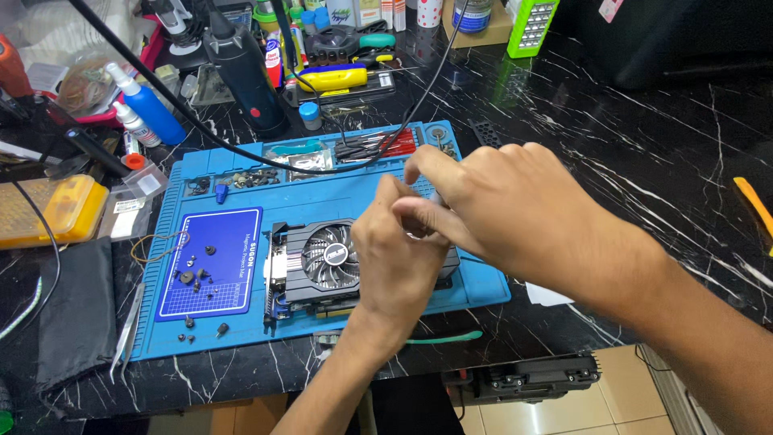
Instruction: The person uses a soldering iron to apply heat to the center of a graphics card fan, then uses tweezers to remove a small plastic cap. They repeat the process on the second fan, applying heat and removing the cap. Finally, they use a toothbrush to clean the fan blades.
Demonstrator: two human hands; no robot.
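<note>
A black marble-patterned worktop (644,145) is seen, crowded at its far edge with tools. Nearest, a green pry tool (443,338) lies by the front edge. On the blue repair mat (322,197) a graphics card (318,262) rests, fan up. The left hand (398,258) is closed over the card's right end; the right hand (491,197) is pinched on something small above it, what exactly cannot be told. The card is best kept pressed flat while the fingertips work. Loose screws (197,278) lie left on the mat; open room is left to the right. Further back, a black cable (241,145) crosses the mat.
</note>
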